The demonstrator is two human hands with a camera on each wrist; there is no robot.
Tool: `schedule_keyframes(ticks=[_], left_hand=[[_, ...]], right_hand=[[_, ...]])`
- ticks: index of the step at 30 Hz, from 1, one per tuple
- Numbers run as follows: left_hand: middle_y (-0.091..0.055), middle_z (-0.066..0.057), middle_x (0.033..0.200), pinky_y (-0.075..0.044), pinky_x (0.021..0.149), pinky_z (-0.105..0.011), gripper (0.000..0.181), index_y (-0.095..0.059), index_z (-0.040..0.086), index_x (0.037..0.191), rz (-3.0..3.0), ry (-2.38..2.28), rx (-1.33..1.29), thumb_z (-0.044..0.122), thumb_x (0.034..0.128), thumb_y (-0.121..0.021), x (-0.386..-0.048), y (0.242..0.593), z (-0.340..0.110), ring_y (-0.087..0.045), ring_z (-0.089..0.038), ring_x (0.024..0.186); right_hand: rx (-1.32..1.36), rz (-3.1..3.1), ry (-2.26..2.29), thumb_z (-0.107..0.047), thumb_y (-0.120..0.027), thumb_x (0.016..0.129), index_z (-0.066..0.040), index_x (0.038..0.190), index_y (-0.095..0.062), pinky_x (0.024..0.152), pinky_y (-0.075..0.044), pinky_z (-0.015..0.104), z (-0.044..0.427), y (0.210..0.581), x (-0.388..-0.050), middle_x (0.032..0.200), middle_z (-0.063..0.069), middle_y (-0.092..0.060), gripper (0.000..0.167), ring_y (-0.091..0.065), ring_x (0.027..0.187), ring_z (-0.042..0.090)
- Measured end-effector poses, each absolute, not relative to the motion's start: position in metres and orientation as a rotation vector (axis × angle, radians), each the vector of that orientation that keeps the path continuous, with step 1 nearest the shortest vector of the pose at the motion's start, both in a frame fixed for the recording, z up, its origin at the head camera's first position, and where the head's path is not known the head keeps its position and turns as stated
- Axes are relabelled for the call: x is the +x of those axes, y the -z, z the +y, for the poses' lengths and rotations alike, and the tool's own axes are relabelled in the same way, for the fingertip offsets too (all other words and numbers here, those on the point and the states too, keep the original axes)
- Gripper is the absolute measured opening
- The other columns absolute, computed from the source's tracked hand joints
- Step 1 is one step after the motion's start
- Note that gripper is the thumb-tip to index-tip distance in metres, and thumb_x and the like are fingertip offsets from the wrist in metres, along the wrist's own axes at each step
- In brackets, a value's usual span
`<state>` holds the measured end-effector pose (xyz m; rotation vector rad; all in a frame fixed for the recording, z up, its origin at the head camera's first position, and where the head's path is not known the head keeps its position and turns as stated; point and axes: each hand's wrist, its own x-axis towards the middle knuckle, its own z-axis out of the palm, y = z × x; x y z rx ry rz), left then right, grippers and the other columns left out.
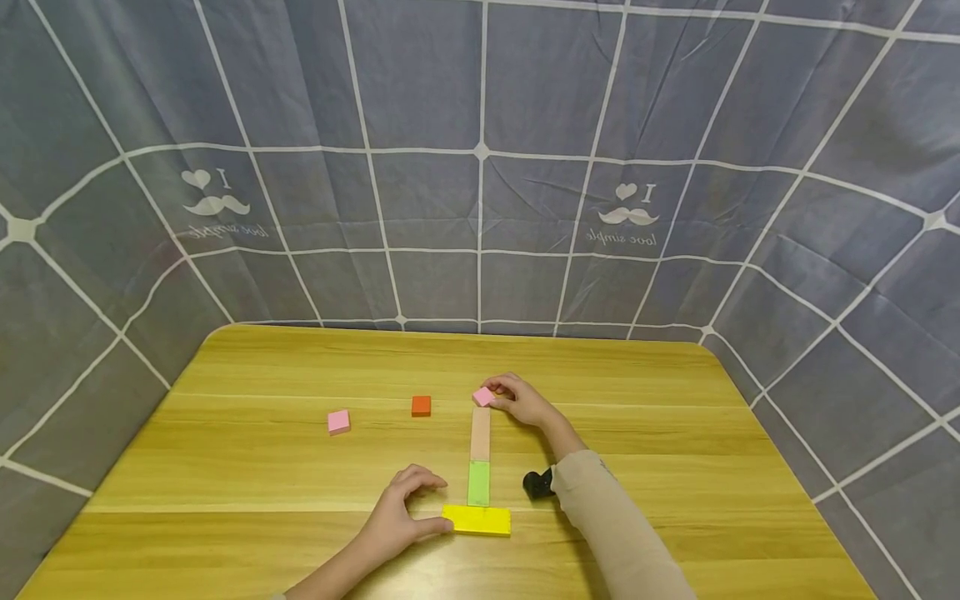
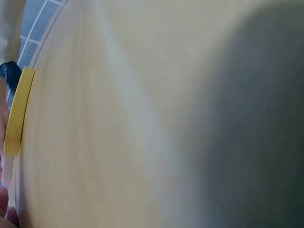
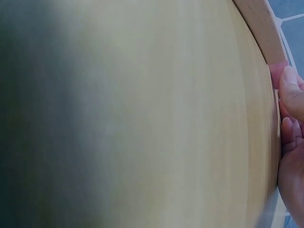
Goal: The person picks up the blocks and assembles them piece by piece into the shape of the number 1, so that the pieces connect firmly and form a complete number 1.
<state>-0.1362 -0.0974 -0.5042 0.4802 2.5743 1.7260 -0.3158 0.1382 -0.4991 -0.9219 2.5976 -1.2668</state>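
Working on wooden table [image 1: 645,392]. Toward the middle of the far edge: right hand [image 1: 522,403], pinching between thumb and fingers; best pressed lightly. Nearer the near edge: left hand [image 1: 393,515], loosely spread, grasping nothing, thumb at the left-edge end of yellow block [image 1: 482,522]; probably useful as a stop against sliding. Sight along beige block [image 1: 480,433], lined up beyond green block [image 1: 478,483]. In right hand's pinch, skewed at the beige block's far end: pink block [image 1: 482,397]. Better turned square before release; cannot tell whether touching.
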Motion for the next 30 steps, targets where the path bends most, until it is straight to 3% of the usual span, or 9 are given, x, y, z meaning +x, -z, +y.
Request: schedule_keyframes(ticks=[15,30], left_hand=[[-0.059,-0.014,0.101,-0.039,0.077,-0.041,0.046,-0.062,0.001,0.105,3.025,-1.683,0.3,0.009,0.0647,-0.081,-0.182,0.487,-0.163,-0.048,-0.028,0.091],[-0.057,-0.02,0.104,-0.021,0.09,-0.059,0.053,-0.059,-0.001,0.11,3.155,-1.642,0.095,0.008,0.0624,-0.082,-0.198,0.496,-0.208,-0.042,-0.035,0.099]], right_hand=[[-0.903,2.595,1.264,-0.006,-0.058,0.088,0.001,0.112,-0.059,0.083,-0.041,0.03,0.137,0.5,-0.315,0.105,0.014,-0.054,0.025,-0.049,0.094,0.024],[-0.881,2.592,1.263,-0.005,-0.057,0.088,0.001,0.113,-0.058,0.083,-0.04,0.03,0.136,0.498,-0.314,0.106,0.014,-0.054,0.025,-0.048,0.095,0.024]])
